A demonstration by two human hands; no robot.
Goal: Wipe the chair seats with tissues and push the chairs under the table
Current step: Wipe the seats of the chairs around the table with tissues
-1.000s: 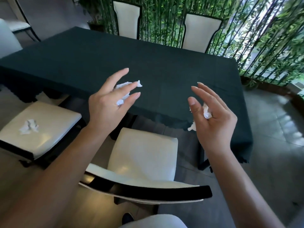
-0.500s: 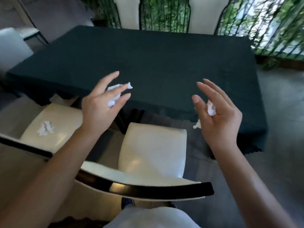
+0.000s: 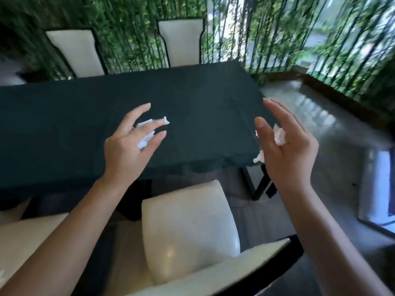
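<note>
A white chair [image 3: 188,223] with a black-edged backrest stands right below me, its seat pulled out from the dark green table [image 3: 64,129]. My left hand [image 3: 128,146] is raised over the table's near edge, fingers spread, with a crumpled tissue [image 3: 147,133] caught between them. My right hand [image 3: 288,150] is raised over the table's right corner and holds another crumpled tissue [image 3: 279,135] against the palm. A second white chair seat [image 3: 27,238] lies at the lower left, partly hidden by my left arm.
Two white chairs [image 3: 79,52] [image 3: 181,41] stand at the table's far side in front of a bamboo screen [image 3: 132,28]. Glossy grey floor [image 3: 320,129] spreads to the right, bounded by a low planter edge [image 3: 342,97]. The frame is blurred by motion.
My view has swung to the right and up, bringing the far chairs and right floor into sight. Both hands stay raised with their tissues. The left chair has slid to the frame's edge.
</note>
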